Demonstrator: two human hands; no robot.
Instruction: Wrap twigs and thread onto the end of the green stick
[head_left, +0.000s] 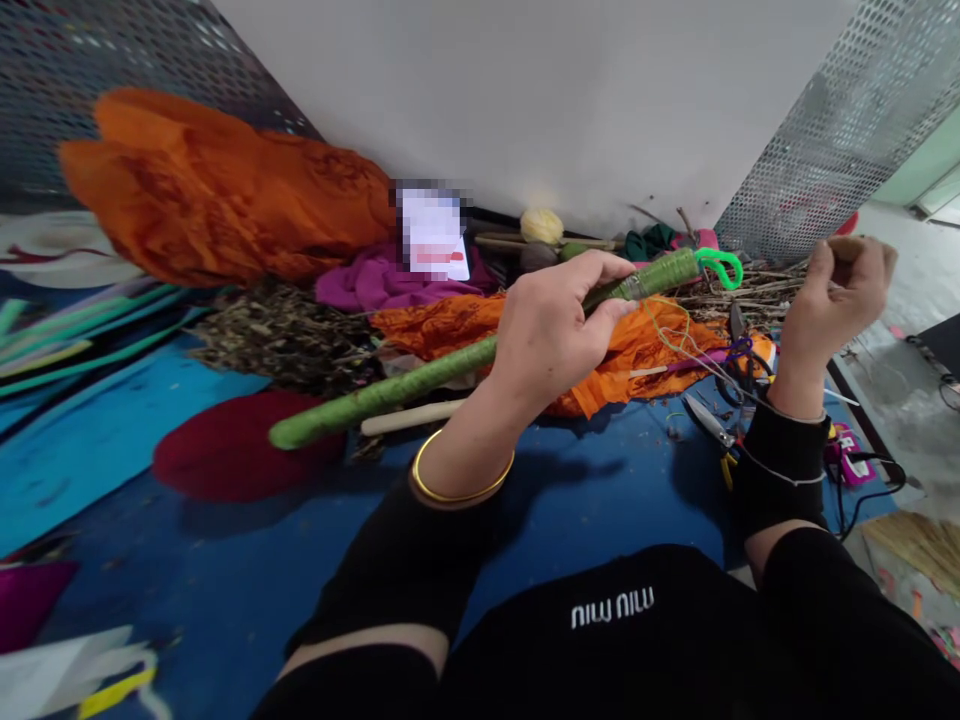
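Observation:
My left hand is closed around a long stick wrapped in green, held slantwise above the table. A bright green loop sticks out of its upper right end. Grey wrapping shows on the stick just past my fingertips. From there a thin pale thread hangs and runs toward my right wrist. My right hand is raised to the right of the stick, fingers curled in; whatever they hold is too small or hidden to make out. Beneath the stick lie orange cloth and a dark red rounded piece.
Scissors and yellow-handled pliers lie near my right forearm on the blue table. Behind are an orange bundle, a lit phone screen, a yellow yarn ball and dried twigs. A white panel bounds the back.

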